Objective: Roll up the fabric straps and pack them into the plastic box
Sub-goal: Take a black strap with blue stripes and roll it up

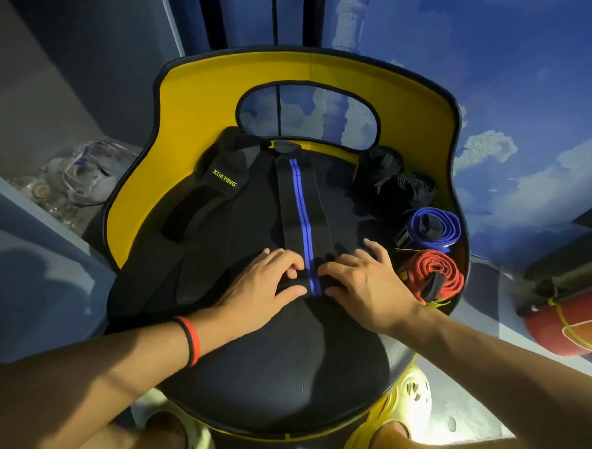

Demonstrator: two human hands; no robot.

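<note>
A black strap with a blue centre stripe (297,197) lies lengthwise down the middle of a black chair seat (279,378). Its near end is rolled into a small coil. My left hand (264,284) and my right hand (360,282) both grip that coil from either side, fingers curled over it. A wider black strap marked XUEYING (221,182) lies flat on the seat's left side. On the right of the seat sit rolled straps: a red one (434,274), a blue one (431,228) and a black one (409,190).
The chair has a yellow backrest (204,106) with an oval opening. A clear plastic box (84,175) stands on the floor to the left. An orange cylinder (570,328) lies at the right. My feet in pale yellow clogs (412,409) show below the seat.
</note>
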